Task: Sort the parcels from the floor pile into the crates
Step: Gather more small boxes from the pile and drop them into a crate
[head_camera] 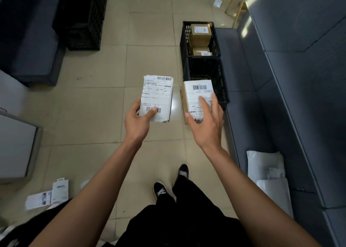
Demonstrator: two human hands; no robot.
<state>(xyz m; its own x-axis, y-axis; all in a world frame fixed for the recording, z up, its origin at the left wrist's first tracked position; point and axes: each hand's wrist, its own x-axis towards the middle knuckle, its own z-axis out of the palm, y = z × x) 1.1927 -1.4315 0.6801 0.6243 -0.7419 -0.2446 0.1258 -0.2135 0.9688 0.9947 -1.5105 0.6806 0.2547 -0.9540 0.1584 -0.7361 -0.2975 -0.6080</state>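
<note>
Parcels fill both hands: the right hand grips a brown labelled cardboard box just beside the empty black crate at centre right, nearer than the left hand gripping a flat white labelled packet.

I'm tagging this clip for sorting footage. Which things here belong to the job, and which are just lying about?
Part of the job:
- flat white parcel in the left hand
- cardboard box parcel in the right hand
- far crate with boxes
- near crate
- stacked crates

Lying about:
- grey sofa
- white bags
- yellow stool
</note>
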